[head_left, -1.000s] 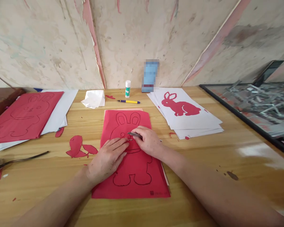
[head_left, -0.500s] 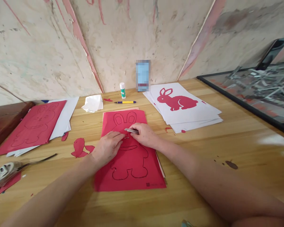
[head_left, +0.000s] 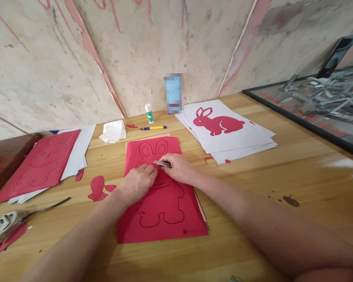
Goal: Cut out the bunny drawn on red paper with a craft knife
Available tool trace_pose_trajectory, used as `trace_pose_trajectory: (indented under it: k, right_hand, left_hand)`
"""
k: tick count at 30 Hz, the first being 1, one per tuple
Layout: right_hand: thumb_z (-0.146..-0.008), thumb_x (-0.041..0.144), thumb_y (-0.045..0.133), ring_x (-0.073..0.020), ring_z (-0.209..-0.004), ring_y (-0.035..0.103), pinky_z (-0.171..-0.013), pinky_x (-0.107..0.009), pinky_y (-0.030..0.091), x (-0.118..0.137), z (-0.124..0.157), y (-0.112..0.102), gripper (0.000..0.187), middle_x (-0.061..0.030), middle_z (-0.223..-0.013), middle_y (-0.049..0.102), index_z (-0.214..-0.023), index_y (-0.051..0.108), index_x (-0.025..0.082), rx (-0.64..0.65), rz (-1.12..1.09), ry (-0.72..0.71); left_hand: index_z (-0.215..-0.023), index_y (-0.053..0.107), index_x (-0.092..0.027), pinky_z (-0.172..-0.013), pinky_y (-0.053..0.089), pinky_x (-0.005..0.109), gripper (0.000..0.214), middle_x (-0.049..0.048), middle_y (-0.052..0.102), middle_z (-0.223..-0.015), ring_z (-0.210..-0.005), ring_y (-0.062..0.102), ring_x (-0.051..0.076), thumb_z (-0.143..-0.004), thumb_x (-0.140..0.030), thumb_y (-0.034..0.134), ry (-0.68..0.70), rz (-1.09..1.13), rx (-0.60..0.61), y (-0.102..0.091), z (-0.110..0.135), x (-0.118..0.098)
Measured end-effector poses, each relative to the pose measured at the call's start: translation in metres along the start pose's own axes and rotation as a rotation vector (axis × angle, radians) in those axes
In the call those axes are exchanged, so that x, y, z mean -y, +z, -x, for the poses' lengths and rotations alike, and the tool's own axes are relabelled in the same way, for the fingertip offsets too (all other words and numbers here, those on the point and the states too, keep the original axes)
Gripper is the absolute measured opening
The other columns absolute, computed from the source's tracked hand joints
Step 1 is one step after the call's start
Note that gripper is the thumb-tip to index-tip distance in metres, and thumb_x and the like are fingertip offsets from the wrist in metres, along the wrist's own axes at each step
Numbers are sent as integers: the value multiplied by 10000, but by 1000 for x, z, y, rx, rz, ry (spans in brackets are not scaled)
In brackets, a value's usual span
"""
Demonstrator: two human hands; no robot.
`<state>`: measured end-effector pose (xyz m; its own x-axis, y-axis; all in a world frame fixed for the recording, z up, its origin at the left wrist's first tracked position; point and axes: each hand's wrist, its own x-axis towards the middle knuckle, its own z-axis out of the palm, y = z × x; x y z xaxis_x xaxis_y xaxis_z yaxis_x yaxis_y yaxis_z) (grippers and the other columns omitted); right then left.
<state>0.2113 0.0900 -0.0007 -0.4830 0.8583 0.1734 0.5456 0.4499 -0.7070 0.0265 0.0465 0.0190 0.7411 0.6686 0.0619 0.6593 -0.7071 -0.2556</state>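
A red paper sheet [head_left: 164, 203] with a rabbit outline drawn in dark lines lies in front of me. My right hand [head_left: 178, 166] is closed round a utility knife [head_left: 162, 163], its tip pointing left over the rabbit's face. Just left of the knife, my left hand [head_left: 139, 181] rests on the sheet, its fingers bent and pressed together at the tips. Whatever is between those fingertips is too small or hidden to make out. Part of the drawn face is covered by both hands.
Around the sheet are red paper scraps [head_left: 97, 188], crumpled white paper [head_left: 113, 131], a pen [head_left: 153, 127], a glue stick [head_left: 149, 114] and a phone [head_left: 173, 94]. White sheets with a red rabbit cutout [head_left: 220, 124] lie right; another red sheet [head_left: 44, 158] and a tape measure [head_left: 7, 227] lie left.
My left hand's fingers have curled in more and moved slightly down, closer to the knife. The knife has shifted a little left over the sheet. The whole view has tilted slightly.
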Motion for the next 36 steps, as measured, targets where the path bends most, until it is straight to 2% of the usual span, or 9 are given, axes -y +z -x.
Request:
trace_pose_trajectory:
  k: [4, 10, 19, 36]
  right_hand:
    - [-736, 82, 548, -131, -712, 546, -653, -244, 361, 1, 1, 0, 157, -19, -768, 667, -768, 669, 175, -5, -6, -3]
    - [-750, 89, 553, -129, -702, 543, -645, -240, 357, 1, 1, 1, 138, -20, -762, 658, -763, 664, 171, -11, 7, 1]
    - [-756, 96, 565, -133, -707, 545, -644, -243, 364, 4, 2, -2, 141, -28, -787, 661, -800, 674, 174, 3, 6, 25]
    - [-760, 103, 561, -133, -708, 536, -649, -244, 358, 5, 3, -2, 137, -27, -775, 648, -810, 670, 170, 15, 33, 27]
  left_hand:
    - [-863, 586, -134, -507, 416, 303, 180, 57, 563, -775, -657, 506, 208, -820, -20, 454, 6, -25, -32, 1, 0, -3]
    - [-810, 569, -151, -510, 399, 297, 201, 52, 544, -745, -643, 487, 195, -887, -64, 406, -7, -26, -114, 6, -1, -3]
    - [-853, 587, -157, -572, 412, 291, 201, 43, 559, -750, -681, 493, 183, -926, -111, 406, -7, 16, -212, 13, 2, -1]
    - [-828, 609, -159, -596, 442, 281, 250, 41, 600, -735, -673, 523, 172, -939, -130, 386, -21, 71, -267, 13, 3, -1]
